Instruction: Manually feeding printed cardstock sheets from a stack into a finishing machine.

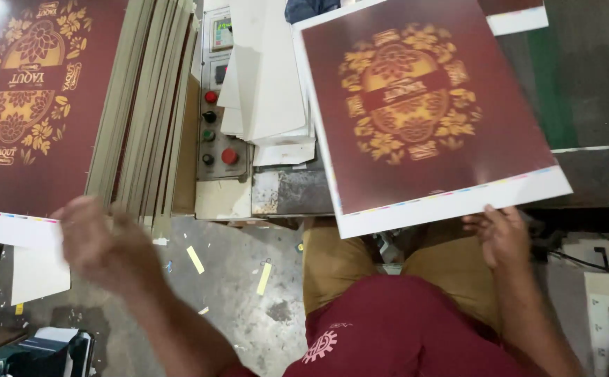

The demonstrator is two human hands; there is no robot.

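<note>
My right hand [503, 237] pinched the near white margin of 1 maroon printed sheet [423, 112], fingers curled under to keep it flat over my lap. My left hand [98, 244], blurred, hovered beside the sheet stack [32, 105]; I couldn't tell its grip.

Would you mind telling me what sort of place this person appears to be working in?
Probably a print or packaging workshop. The right hand holds a maroon printed sheet with colour bars along its white margin, the blurred left hand is by a stack of boards, and a button control panel stands between.
</note>
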